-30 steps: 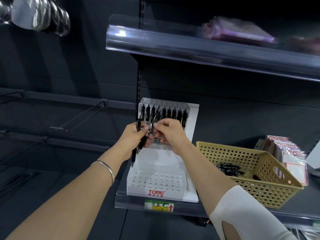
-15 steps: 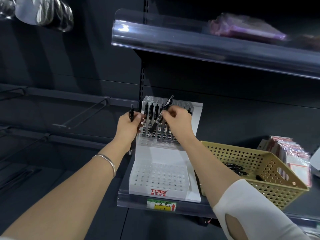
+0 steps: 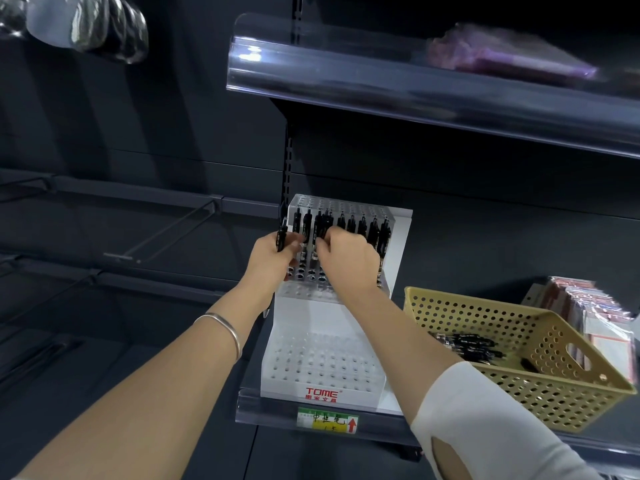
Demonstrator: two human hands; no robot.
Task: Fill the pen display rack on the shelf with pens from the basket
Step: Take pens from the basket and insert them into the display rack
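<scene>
The pen display rack (image 3: 325, 365) is a white two-tier unit with perforated decks and a red TOME mark on its front face. It stands on the shelf (image 3: 252, 407), at 6 o'clock from the centre of the view. The upper tier carries a pen row (image 3: 363, 225) of black pens standing upright in the rear holes. The left hand (image 3: 273, 261) is at the 9 o'clock edge of the upper tier, with its fingers curled round a black pen (image 3: 281, 237) held roughly vertical just outside the rack's left wall. The right hand (image 3: 351, 263) is in front of the upper tier. Its fingers are curled and its fingertips (image 3: 322, 245) pinch an upright pen (image 3: 321, 225) near the left end of the row; whether that pen is seated in a hole cannot be told. The two hands are just beside each other. The basket (image 3: 491, 301) — tan perforated plastic — rests on the same shelf at 3 o'clock of the rack, just beside it, and holds loose pens (image 3: 471, 346) lying flat. Packaged goods (image 3: 595, 317) stand at 3 o'clock of the basket. A price label (image 3: 327, 419) is fixed to the shelf edge at 6 o'clock of the rack. A metal bangle (image 3: 225, 327) circles the left wrist.
</scene>
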